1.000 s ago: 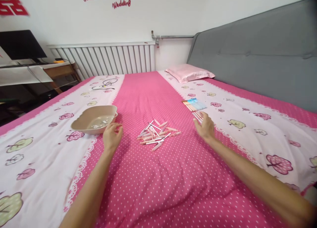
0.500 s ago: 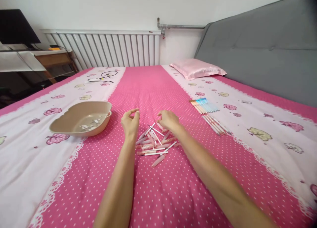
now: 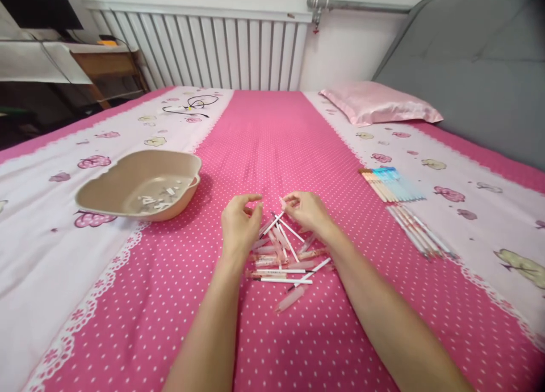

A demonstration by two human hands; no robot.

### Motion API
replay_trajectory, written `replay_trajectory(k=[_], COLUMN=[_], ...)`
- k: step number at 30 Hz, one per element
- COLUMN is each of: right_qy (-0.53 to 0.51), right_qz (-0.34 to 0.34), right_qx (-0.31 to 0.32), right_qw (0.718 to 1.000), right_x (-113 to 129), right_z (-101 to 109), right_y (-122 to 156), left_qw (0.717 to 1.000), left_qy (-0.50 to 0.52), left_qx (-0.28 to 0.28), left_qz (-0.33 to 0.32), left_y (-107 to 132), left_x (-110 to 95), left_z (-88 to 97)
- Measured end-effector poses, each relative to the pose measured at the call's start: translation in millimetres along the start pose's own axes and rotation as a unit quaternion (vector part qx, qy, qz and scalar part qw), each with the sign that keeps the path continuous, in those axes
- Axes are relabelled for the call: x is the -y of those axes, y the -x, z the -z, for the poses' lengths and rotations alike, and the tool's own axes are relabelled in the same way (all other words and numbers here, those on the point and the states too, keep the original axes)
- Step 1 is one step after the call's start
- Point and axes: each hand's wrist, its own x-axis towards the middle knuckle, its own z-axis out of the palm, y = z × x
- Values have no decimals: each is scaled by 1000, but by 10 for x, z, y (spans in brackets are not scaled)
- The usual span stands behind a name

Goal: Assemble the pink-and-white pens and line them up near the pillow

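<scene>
Both my hands hover over a loose heap of pen parts on the bedspread, with pink see-through pen barrels [image 3: 293,296] and thin white refills [image 3: 286,280] lying crosswise. My left hand [image 3: 242,224] is at the heap's left edge, thumb and forefinger curved with a gap between them and nothing visible in it. At the upper right of the heap, my right hand [image 3: 307,211] has its fingertips pinched together on a small pink pen part [image 3: 283,203], mostly covered by the fingers. A white refill slants just below those fingertips; whether they touch it, I cannot tell.
Left of the heap stands a beige basin [image 3: 102,196] with small white pieces inside. To the right lie a row of blue and orange pens [image 3: 392,184] and a row of pinkish-white pens [image 3: 419,230]. Farther back are a black cable [image 3: 203,101] and a pink pillow [image 3: 378,102].
The view has tilted down and turned slightly left. My hands have come closer together over the heap, and a pink pen part now shows at my right fingertips.
</scene>
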Motion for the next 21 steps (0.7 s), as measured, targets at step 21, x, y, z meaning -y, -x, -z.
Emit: replay_trajectory(k=[21], right_qy=[-385], right_qz=[16], right_qx=[131], right_qw=[913], right_x=[308], right_z=[23], right_y=[111], left_qw=[959], left_qy=[-83], left_qx=[97], left_qz=[-254], left_y=[35], left_x=[-41], left_z=[16])
